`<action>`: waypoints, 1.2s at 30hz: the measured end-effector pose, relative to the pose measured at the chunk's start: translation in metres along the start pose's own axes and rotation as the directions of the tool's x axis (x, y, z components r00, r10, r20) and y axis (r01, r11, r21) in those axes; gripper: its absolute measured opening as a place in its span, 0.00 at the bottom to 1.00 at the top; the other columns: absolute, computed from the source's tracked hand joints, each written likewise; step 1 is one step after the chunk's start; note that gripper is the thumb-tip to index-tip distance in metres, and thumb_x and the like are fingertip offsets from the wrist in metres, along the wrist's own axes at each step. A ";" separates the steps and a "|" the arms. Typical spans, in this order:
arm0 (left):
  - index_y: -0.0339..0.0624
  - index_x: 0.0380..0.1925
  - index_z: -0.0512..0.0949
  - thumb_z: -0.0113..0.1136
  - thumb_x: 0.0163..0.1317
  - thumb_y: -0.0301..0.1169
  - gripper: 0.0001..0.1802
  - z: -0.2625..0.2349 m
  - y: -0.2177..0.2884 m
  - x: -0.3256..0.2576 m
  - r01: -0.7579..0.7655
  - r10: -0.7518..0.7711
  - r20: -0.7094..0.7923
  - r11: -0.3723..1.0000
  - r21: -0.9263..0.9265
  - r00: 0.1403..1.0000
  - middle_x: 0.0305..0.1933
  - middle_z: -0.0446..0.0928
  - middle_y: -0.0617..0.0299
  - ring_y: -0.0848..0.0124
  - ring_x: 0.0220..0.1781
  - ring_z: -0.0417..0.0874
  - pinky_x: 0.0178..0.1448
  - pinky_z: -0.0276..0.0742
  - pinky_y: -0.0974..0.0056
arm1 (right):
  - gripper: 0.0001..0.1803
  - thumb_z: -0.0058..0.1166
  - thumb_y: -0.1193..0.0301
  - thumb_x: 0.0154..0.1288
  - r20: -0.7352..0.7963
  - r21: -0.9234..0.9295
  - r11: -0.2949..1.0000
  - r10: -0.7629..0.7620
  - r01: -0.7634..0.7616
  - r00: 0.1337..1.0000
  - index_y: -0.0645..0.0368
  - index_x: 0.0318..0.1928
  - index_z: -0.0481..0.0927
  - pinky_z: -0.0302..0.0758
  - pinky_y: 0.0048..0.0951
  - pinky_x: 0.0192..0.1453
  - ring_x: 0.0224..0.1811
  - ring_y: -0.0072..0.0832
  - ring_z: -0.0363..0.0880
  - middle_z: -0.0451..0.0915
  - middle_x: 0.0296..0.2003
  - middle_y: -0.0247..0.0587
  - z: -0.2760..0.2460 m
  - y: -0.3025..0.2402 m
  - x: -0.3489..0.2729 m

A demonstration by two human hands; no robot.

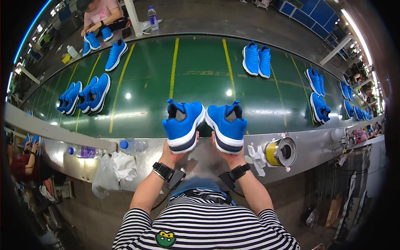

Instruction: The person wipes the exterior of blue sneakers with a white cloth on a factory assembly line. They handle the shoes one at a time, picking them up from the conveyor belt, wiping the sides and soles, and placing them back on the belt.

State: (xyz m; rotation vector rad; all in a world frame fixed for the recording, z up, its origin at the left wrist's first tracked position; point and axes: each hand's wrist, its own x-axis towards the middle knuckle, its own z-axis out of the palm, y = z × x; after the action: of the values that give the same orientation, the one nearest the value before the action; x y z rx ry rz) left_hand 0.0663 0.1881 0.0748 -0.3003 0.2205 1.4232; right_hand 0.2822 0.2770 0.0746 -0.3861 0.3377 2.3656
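Observation:
A blue sneaker (pixel 181 129) with a white and dark sole rests in my left hand (pixel 170 156), heel toward me. My right hand (pixel 231 157) grips its matching blue sneaker (pixel 227 127) the same way. The toes tilt inward and come together in the middle, close to or touching each other. Both shoes are held over the near edge of a green conveyor belt (pixel 200 85). The shoes hide most of my fingers, which curl around the soles from beneath. Black straps with small boxes are on both wrists.
Pairs of blue sneakers (pixel 256 59) stand on the belt at left, far side and right. Along the metal ledge (pixel 200 153) lie bottles (pixel 132 145), crumpled paper (pixel 123 166), a plastic bag (pixel 102 177) and a yellow-labelled tape roll (pixel 281 152). Across the belt, a person (pixel 101 14) handles sneakers.

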 end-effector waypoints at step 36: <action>0.27 0.60 0.63 0.45 0.62 0.60 0.44 0.056 0.068 0.193 0.154 0.126 -0.099 -0.578 0.802 0.987 0.62 0.64 0.36 0.47 0.66 0.65 0.69 0.59 0.57 | 0.26 0.52 0.59 0.67 0.094 -0.988 0.029 -0.671 0.153 0.736 0.67 0.57 0.69 0.65 0.30 0.60 0.54 0.28 0.70 0.74 0.51 0.44 -0.031 -0.160 0.121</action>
State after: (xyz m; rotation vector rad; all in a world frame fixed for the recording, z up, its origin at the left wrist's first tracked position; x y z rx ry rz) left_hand 0.0233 0.3956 0.0592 1.3386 1.6704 0.4492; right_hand 0.3121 0.4539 -0.0198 -1.3992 -1.1596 1.4553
